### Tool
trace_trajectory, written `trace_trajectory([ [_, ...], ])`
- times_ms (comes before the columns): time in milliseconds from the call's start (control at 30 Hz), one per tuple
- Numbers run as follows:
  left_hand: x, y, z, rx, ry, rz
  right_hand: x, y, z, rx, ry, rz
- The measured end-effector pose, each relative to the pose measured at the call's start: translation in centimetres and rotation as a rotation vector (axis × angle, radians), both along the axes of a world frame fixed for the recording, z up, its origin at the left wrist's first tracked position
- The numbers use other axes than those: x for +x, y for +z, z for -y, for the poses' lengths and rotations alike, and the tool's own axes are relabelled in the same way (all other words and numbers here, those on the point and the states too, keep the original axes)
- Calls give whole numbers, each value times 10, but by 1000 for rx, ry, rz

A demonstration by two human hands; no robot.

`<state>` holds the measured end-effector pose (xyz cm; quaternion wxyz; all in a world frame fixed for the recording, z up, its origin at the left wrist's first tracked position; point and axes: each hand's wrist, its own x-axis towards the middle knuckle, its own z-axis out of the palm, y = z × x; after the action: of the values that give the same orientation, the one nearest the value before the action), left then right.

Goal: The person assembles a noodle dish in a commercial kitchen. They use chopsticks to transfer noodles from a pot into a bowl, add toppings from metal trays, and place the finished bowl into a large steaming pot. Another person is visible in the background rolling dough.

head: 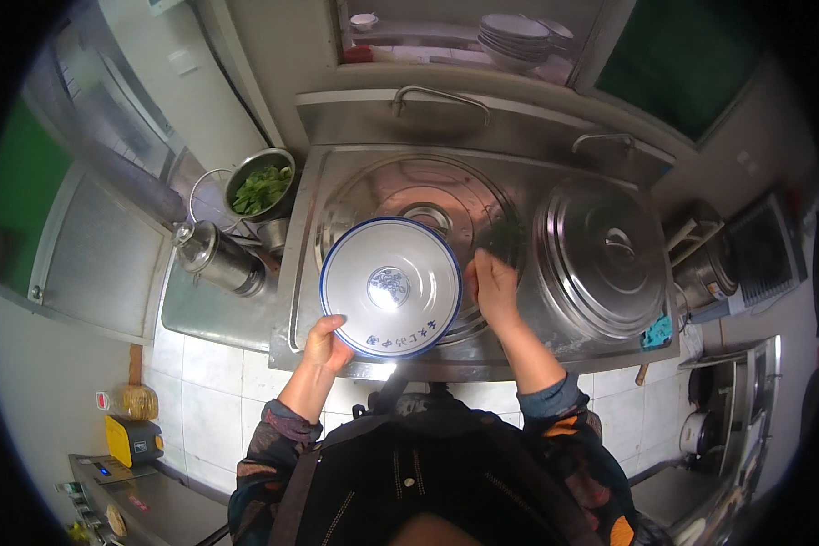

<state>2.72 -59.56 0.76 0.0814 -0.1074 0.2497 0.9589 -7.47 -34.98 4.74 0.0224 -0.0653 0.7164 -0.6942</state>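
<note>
A wide white ceramic bowl (362,252) with a blue rim, a flower medallion at its centre and some writing faces up before me. My left hand (327,347) grips its lower left edge, thumb over the rim and fingers underneath. Just off the bowl's right side is my right hand (495,290), its fingers curled in; whether anything is held in them cannot be seen. Beneath both lies a large round stainless steel lid (396,181) with a ring-shaped middle, partly hidden by the bowl, on a steel cooking counter (307,273).
On the right stands a second round steel lid (604,249) with a handle, near a turquoise cloth (657,332). Bent metal faucets (443,92) rise behind. At left are a pot of leafy greens (263,190) and a steel canister (222,259). Stacked bowls (515,41) sit beyond the window opening.
</note>
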Motion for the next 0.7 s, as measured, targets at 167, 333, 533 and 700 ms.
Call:
trace_trajectory([
  [167,-22,-12,-30,-115,-98,29,39,-26,-35,-55,219,305],
  [333,-60,-18,-74,-416,-479,-4,48,-57,-98,-287,-6,437],
  [533,-163,-64,-90,-2138,6,-598,69,-74,-191,-360,-346,405],
  [700,-242,-98,-85,-2290,-322,-628,81,-73,-252,-400,-496,373],
])
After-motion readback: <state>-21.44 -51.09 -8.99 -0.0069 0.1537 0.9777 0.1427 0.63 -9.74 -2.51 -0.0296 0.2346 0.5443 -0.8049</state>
